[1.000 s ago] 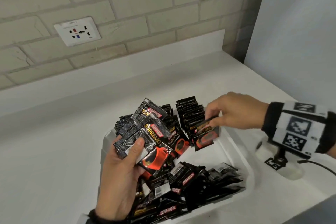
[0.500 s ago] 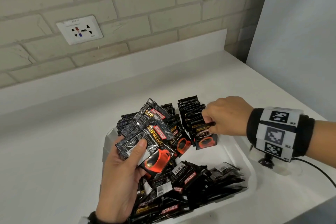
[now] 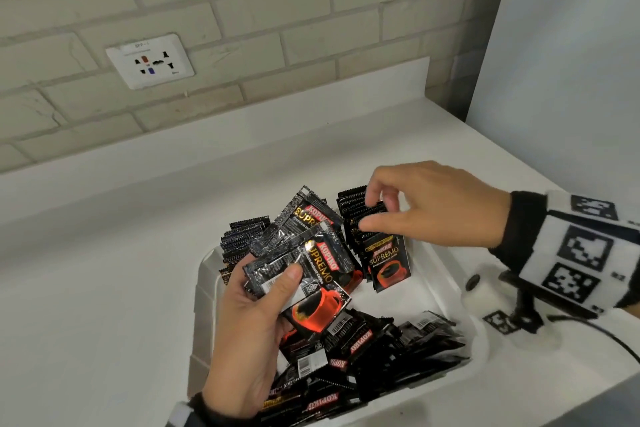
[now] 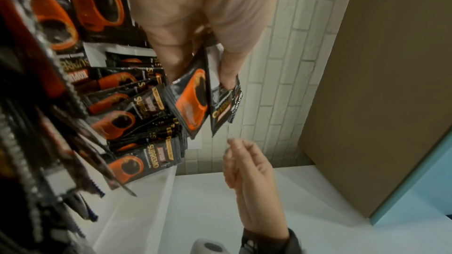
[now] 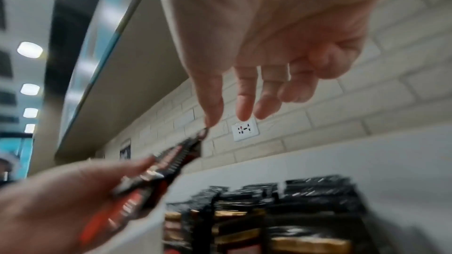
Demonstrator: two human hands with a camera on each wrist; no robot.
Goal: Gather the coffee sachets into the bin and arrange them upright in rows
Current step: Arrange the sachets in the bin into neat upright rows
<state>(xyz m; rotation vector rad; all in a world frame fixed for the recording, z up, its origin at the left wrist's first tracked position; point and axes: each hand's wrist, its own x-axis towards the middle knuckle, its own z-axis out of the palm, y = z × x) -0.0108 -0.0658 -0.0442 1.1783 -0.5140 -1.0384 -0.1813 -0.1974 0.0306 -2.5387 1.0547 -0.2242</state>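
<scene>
A white bin [image 3: 439, 274] holds black Kopiko Supremo coffee sachets. Two upright rows stand at its far end, a left row [image 3: 243, 236] and a right row [image 3: 388, 264]. A loose pile [image 3: 398, 352] fills the near end. My left hand [image 3: 277, 288] grips a fanned bunch of sachets [image 3: 313, 250] over the bin, thumb on top. My right hand [image 3: 369, 210] hovers just above the right row, fingers spread and holding nothing. The left wrist view shows the held sachets [image 4: 193, 103] and the empty right hand [image 4: 247, 163]. The right wrist view shows relaxed right fingers [image 5: 244, 99] above the rows [image 5: 293, 190].
The bin sits on a white counter [image 3: 104, 288] against a brick wall with a power socket [image 3: 149, 63]. A pale panel [image 3: 571, 62] closes the right side. A wrist camera mount [image 3: 485, 291] and cable hang by the bin's right rim.
My right hand set its sachet at the front of the right row, let go and lifted with fingers opened. The left hand still holds its bunch.
</scene>
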